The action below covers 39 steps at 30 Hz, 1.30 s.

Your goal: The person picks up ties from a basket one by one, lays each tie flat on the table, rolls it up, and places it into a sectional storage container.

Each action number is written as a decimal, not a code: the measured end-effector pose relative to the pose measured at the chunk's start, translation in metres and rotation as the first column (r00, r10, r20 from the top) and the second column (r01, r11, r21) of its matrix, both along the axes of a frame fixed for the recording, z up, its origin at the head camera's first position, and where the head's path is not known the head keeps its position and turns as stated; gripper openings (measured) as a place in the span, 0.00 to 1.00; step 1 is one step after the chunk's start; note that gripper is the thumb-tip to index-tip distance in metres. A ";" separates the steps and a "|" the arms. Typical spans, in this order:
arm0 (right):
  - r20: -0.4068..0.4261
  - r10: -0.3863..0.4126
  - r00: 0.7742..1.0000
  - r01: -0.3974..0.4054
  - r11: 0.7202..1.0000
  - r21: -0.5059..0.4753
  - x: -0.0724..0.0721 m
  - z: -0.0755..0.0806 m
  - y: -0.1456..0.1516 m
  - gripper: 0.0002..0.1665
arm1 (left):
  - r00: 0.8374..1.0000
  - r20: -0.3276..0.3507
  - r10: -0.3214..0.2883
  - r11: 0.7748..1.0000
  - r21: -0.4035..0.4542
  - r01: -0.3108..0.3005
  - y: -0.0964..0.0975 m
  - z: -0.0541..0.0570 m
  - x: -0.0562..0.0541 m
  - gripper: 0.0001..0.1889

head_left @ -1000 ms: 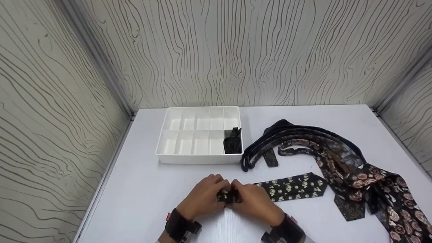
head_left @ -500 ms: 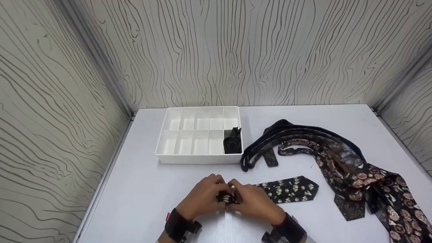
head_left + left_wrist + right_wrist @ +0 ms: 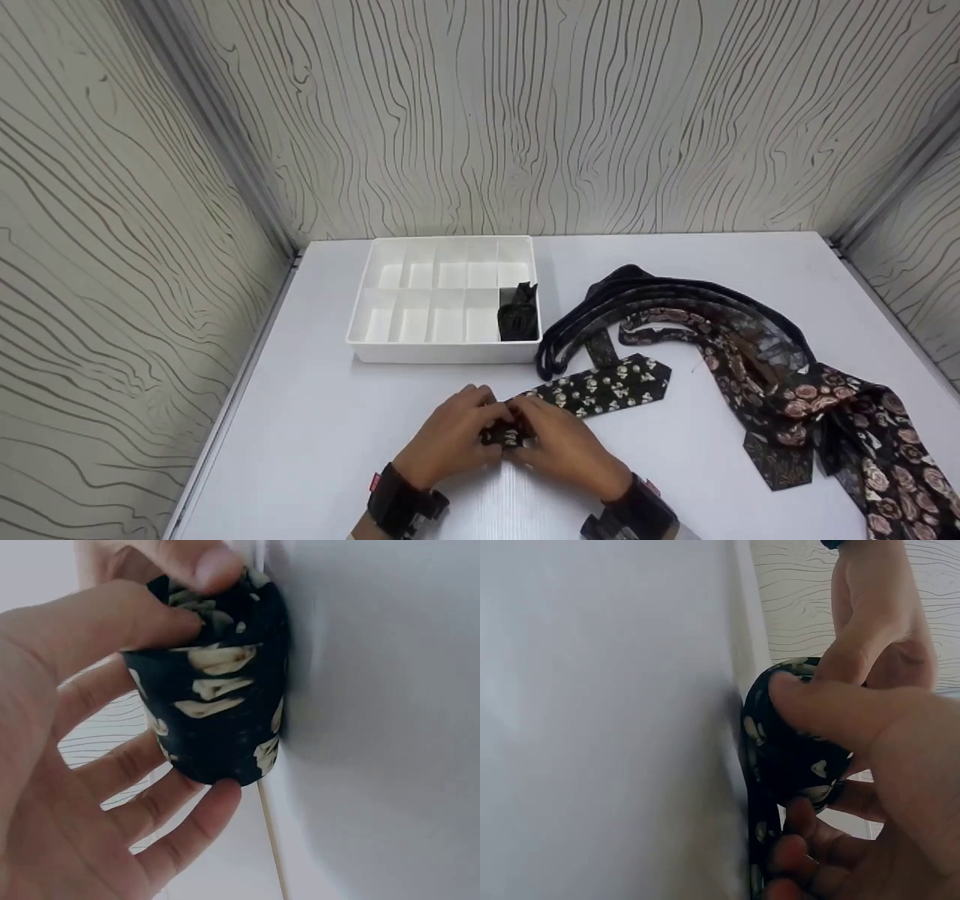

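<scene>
Both hands hold a black necktie (image 3: 604, 388) with cream flowers, its inner part wound into a roll (image 3: 217, 701) resting on the table. My left hand (image 3: 460, 433) grips the roll from the left, thumb on its rim and fingers around its far side in the left wrist view. From the right, my right hand (image 3: 566, 448) pinches the same roll, its thumb on the flowered side in the right wrist view. The tie's flat pointed end stretches right and away from the hands, its tip near the pile of other ties (image 3: 675, 296).
A white divided tray (image 3: 442, 353) stands behind the hands; a rolled black tie (image 3: 517, 321) sits in its front right compartment. Ties with pink roses (image 3: 896, 457) spread over the table's right side. Patterned panels (image 3: 480, 120) enclose the back and sides.
The tie's loose end has drawn in toward the hands and swung away from me, its tip now overlapping a dark tie end. Both hands stay nearly in place, with the right fingers shifting slightly.
</scene>
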State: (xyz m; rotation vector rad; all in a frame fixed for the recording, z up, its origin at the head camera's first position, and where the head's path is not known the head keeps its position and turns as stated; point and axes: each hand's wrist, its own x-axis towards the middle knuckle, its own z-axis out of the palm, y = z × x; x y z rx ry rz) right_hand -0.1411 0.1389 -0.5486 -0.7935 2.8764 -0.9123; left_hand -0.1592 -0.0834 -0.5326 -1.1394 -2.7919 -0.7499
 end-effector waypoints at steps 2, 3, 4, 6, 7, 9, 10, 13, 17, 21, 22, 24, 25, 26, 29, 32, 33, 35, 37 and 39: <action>-0.033 -0.020 0.999 0.020 0.999 0.029 -0.001 0.001 0.001 0.35 | 1.000 0.022 -0.001 1.000 0.003 0.001 -0.001 0.000 0.000 0.20; -0.051 -0.031 0.998 0.033 0.998 0.048 -0.002 0.000 0.002 0.37 | 0.999 0.035 0.000 1.000 0.005 0.000 -0.001 0.001 0.000 0.20; -0.065 -0.041 0.997 0.045 0.997 0.064 -0.003 0.000 0.003 0.39 | 0.999 0.049 0.005 1.000 0.010 -0.006 -0.002 0.001 0.000 0.19; -0.084 -0.061 0.995 0.068 0.993 0.092 -0.005 0.000 0.007 0.43 | 0.997 0.078 0.029 0.999 0.018 -0.030 -0.004 0.002 -0.001 0.19; -0.091 -0.070 0.993 0.079 0.991 0.105 -0.005 0.000 0.009 0.44 | 0.995 0.087 0.046 0.999 0.021 -0.048 -0.005 0.003 -0.002 0.19; -0.097 -0.083 0.992 0.095 0.988 0.124 -0.006 -0.001 0.011 0.44 | 0.991 0.108 0.083 0.996 0.026 -0.086 -0.006 0.004 -0.003 0.19; -0.094 -0.085 0.992 0.096 0.987 0.125 -0.006 -0.001 0.012 0.42 | 0.989 0.113 0.096 0.995 0.027 -0.099 -0.007 0.004 -0.003 0.19; -0.085 -0.072 0.994 0.081 0.990 0.113 -0.006 -0.001 0.012 0.43 | 0.989 0.105 0.108 0.994 0.012 -0.110 -0.006 0.003 -0.003 0.19; -0.083 -0.037 0.996 0.043 0.997 0.071 -0.005 -0.002 0.007 0.41 | 0.994 0.069 0.087 0.996 -0.003 -0.087 -0.001 0.003 -0.002 0.21; -0.080 -0.040 0.996 0.042 0.999 0.033 -0.006 -0.004 0.004 0.30 | 0.996 0.042 0.077 0.997 -0.001 -0.077 0.000 0.002 -0.002 0.26; -0.068 -0.039 0.997 0.041 0.999 0.030 -0.007 -0.003 0.005 0.29 | 0.996 0.040 0.078 0.997 -0.005 -0.077 -0.001 0.001 -0.002 0.27; -0.033 -0.033 0.999 0.033 0.999 0.026 -0.007 -0.002 0.006 0.31 | 0.997 0.027 0.067 0.998 -0.017 -0.066 -0.001 0.002 -0.001 0.26; -0.021 -0.024 0.999 0.024 0.999 0.029 -0.007 -0.002 0.006 0.31 | 0.998 0.023 0.061 0.998 -0.021 -0.061 -0.001 0.002 -0.001 0.25; -0.014 -0.016 1.000 0.017 0.999 0.035 -0.007 -0.001 0.006 0.31 | 0.998 0.022 0.057 0.998 -0.022 -0.056 0.000 0.003 0.000 0.25; -0.038 0.011 0.999 -0.009 0.998 0.064 -0.007 -0.002 0.007 0.31 | 0.999 0.014 0.036 0.999 -0.014 -0.036 0.002 0.003 0.000 0.24; -0.050 0.014 0.999 -0.010 0.997 0.081 -0.008 -0.002 0.008 0.32 | 0.999 0.024 0.035 0.999 0.007 -0.035 0.004 0.001 0.000 0.23; -0.047 0.012 0.999 -0.008 0.997 0.080 -0.009 -0.002 0.008 0.34 | 0.999 0.031 0.037 0.999 0.014 -0.038 0.004 0.001 0.000 0.23; -0.033 0.005 0.999 -0.003 0.997 0.081 -0.010 -0.001 0.009 0.37 | 0.998 0.047 0.048 0.999 0.020 -0.049 0.003 0.001 0.000 0.21; -0.021 0.001 1.000 0.001 0.996 0.084 -0.011 -0.001 0.010 0.39 | 0.997 0.047 0.054 0.998 0.015 -0.055 0.002 0.003 0.001 0.20; -0.025 0.001 1.000 0.001 0.996 0.090 -0.011 -0.001 0.010 0.38 | 0.997 0.047 0.054 0.998 0.013 -0.054 0.002 0.004 0.002 0.19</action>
